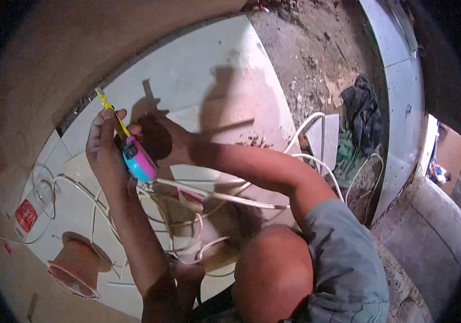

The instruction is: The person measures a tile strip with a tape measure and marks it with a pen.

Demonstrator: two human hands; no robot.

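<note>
A pink and turquoise tape measure is between my two hands, with a short length of its yellow blade drawn out. My left hand grips it from the left, thumb and fingers pinching the blade. On the other side, my right hand closes around the case, partly in shadow, with a fingertip near the blade's mouth. Below the hands, loops of cream cable lie across pale floor tiles. My bent knee and a foot show lower down.
An orange cable spool and a clear plastic bottle with a red label lie at left. Dark cloth, green cloth and a white panel rest on dirt at right. Another person is far right.
</note>
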